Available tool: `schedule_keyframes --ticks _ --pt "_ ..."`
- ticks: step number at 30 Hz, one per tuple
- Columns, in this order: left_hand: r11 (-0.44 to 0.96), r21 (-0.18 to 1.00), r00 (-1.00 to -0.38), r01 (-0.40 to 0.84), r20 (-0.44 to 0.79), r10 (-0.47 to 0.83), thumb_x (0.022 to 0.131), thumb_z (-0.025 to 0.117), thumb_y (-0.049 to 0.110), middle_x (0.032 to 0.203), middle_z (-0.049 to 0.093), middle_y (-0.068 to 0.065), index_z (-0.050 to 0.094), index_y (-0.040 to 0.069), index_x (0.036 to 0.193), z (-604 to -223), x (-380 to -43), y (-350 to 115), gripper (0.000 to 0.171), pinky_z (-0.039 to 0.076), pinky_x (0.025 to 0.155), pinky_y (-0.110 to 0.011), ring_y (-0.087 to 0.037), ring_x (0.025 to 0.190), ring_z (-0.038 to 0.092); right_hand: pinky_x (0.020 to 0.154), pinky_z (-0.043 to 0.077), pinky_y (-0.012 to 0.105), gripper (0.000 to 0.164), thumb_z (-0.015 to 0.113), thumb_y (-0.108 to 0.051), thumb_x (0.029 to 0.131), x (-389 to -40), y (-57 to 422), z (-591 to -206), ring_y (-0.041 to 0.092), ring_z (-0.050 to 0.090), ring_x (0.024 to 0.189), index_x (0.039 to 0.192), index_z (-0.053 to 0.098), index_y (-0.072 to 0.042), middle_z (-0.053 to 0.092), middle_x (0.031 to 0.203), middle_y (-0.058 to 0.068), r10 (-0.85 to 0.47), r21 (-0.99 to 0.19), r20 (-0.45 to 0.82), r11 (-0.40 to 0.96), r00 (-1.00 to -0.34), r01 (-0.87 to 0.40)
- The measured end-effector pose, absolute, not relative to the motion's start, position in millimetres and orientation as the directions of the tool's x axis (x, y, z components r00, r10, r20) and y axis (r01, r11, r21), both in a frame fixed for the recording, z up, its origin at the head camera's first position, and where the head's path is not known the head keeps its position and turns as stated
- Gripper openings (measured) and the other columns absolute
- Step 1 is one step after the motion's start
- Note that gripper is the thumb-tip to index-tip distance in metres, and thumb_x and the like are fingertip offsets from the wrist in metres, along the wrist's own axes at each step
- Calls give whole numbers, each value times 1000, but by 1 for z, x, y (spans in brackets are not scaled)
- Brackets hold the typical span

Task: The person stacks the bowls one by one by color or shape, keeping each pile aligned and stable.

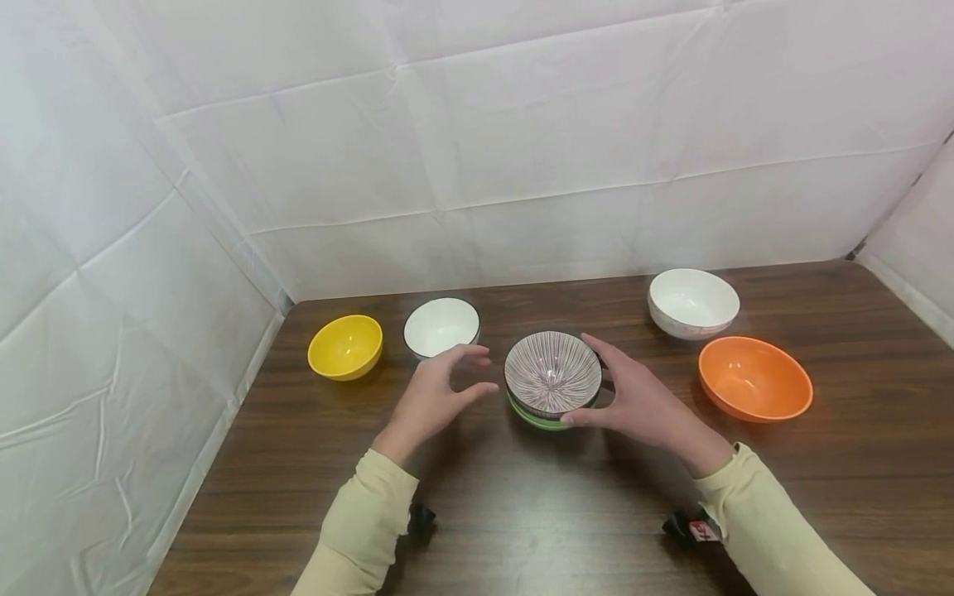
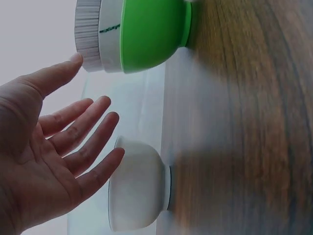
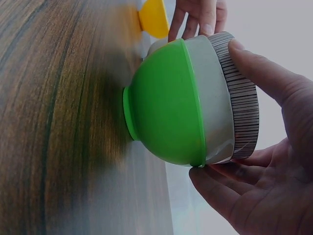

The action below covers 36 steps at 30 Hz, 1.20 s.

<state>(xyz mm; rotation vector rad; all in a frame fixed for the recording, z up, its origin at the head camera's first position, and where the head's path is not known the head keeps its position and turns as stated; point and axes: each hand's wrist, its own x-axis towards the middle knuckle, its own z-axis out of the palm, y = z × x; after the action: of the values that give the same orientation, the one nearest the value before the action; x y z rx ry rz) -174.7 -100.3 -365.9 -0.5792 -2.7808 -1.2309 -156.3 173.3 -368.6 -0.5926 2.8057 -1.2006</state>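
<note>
Stack of three bowls (image 3: 193, 100), upright, standing on a dark wood-grain table (image 1: 484, 513), taken as the clock's centre in the head view: green footed bowl (image 3: 164, 103) at bottom, pale bowl (image 3: 213, 103) with a small dark mark in the middle, striped bowl (image 1: 552, 372) on top. Right hand (image 1: 644, 406), at 3 o'clock: thumb on the striped bowl's near side, fingers curved around the far side, gripping it; one fingertip lies at the green rim. Left hand (image 1: 428, 401), at 9 o'clock: thumb and fingers spread well apart, holding nothing, thumb tip just beside the striped bowl; contact cannot be told. Yellow bowl (image 1: 345, 348): 9 o'clock, well apart. Dark-rimmed white bowl (image 1: 442, 323): 10 o'clock. White bowl with patterned exterior (image 1: 693, 302): 2 o'clock. Orange bowl (image 1: 755, 379): 3 o'clock, beyond the right hand. White sheeting (image 1: 522, 141): 12 o'clock, behind the table. Sleeves (image 1: 365, 521): two, pale yellow.
</note>
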Motion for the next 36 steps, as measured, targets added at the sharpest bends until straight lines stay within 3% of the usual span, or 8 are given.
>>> schedule_keyframes --ticks 19,27,36 --pt "625 733 -960 268 152 233 79 78 23 113 71 -8 62 9 120 -361 -183 -116 46 49 100 -46 -23 105 63 101 42 60 117 82 -51 63 -156 174 -368 41 52 119 146 24 7 38 145 30 -360 -712 119 619 -925 -332" --pt "621 740 -965 259 169 201 81 77 22 113 70 -12 61 7 121 -359 -186 -123 45 52 96 -49 -28 103 65 101 42 60 117 82 -53 63 -157 174 -368 41 52 119 146 24 6 38 145 30 -358 -703 115 630 -927 -331" --pt "609 738 -957 290 236 169 82 76 19 109 71 -12 62 5 119 -359 -190 -131 42 55 91 -47 -25 101 64 101 42 60 117 82 -52 63 -157 174 -368 41 52 119 146 25 7 38 145 30 -361 -702 115 629 -926 -333"
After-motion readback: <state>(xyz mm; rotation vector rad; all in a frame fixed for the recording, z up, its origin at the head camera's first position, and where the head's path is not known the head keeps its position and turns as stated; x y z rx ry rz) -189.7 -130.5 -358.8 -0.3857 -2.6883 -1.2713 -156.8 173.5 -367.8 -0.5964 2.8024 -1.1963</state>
